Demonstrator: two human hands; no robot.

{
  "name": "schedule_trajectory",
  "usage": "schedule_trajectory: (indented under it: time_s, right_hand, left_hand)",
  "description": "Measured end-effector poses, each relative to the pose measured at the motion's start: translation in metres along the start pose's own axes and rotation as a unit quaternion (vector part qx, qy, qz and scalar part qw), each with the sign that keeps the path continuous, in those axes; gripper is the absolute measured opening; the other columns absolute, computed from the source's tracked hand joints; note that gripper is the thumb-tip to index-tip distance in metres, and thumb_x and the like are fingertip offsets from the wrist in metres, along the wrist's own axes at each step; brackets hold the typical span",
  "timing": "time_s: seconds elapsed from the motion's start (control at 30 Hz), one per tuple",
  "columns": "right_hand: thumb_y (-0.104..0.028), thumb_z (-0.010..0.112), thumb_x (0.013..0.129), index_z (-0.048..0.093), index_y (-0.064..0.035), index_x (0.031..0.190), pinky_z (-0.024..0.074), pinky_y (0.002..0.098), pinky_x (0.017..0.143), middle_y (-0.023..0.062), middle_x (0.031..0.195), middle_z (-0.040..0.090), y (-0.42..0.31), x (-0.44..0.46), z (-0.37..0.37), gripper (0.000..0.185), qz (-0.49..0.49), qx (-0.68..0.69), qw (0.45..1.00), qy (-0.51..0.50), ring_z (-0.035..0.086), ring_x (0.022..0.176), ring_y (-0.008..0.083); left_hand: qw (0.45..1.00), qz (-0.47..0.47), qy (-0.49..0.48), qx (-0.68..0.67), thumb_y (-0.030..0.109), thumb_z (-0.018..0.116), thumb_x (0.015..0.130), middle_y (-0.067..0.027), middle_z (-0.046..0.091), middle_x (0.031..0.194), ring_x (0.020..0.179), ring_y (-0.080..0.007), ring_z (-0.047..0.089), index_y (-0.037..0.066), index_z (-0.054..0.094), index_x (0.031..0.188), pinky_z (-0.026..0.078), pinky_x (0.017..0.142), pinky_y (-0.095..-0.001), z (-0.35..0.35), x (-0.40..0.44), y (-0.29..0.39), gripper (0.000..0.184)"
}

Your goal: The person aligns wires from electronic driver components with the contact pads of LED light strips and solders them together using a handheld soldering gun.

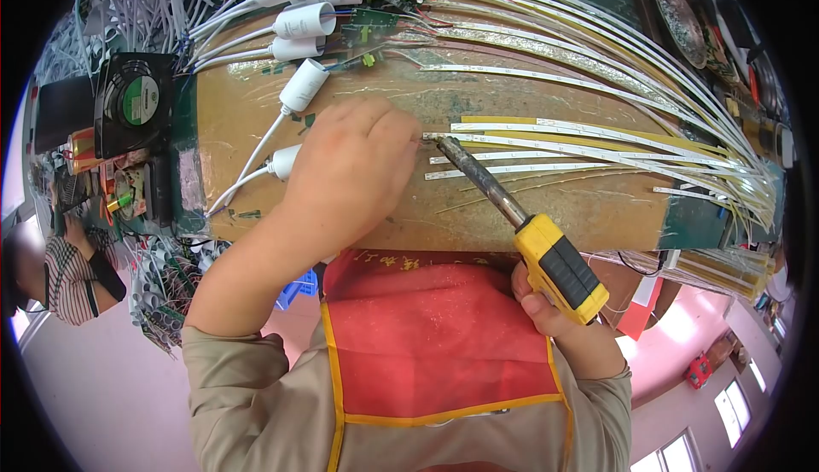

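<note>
My left hand is closed, knuckles up, over the brown work board. What its fingers pinch is hidden beneath them. A white plastic lamp cap with a cable pokes out from behind that wrist. Just right of the fingers lies the end of a white LED strip. My right hand is wrapped round the yellow and black handle of a soldering iron. The iron's metal tip points up and left and meets the strip end beside my left fingers; whether it touches is too small to tell.
More LED strips curve across the board's right side. White caps with cables and green circuit boards crowd the top. A black fan stands at left. Another person sits at far left.
</note>
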State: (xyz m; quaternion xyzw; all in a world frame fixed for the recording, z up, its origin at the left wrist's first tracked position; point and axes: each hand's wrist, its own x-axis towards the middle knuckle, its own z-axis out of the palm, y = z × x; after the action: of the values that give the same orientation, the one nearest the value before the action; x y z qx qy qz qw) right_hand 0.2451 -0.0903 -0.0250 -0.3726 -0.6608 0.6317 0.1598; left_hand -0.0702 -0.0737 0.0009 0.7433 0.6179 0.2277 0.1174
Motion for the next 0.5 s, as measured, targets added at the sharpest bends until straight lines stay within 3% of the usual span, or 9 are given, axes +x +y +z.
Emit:
schedule_trajectory:
  time_s: [0.23, 0.5]
  right_hand:
    - [-0.029, 0.072, 0.084, 0.059, -0.0101, 0.080, 0.0464, 0.0384, 0.058, 0.0075, 0.076, 0.059, -0.0010, -0.0001, 0.0061, 0.024, 0.012, 0.059, 0.998, 0.034, 0.060, 0.067, 0.0290]
    - [-0.032, 0.071, 0.087, 0.059, -0.0089, 0.078, 0.0447, 0.0389, 0.057, 0.0083, 0.075, 0.058, 0.0011, 0.0010, 0.0063, 0.027, 0.003, 0.049, 0.999, 0.023, 0.058, 0.066, 0.0296]
  left_hand:
    - [1.000, -0.011, 0.000, -0.012, 0.004, 0.068, 0.082, -0.0108, 0.062, 0.085, 0.083, -0.0339, 0.061, 0.006, 0.063, 0.087, 0.049, 0.073, -0.0434, 0.0011, 0.0007, -0.0030, 0.008]
    - [0.999, -0.031, -0.016, -0.014, 0.006, 0.067, 0.083, -0.0118, 0.063, 0.085, 0.083, -0.0347, 0.062, 0.006, 0.063, 0.088, 0.049, 0.073, -0.0444, 0.0000, 0.0025, -0.0016, 0.006]
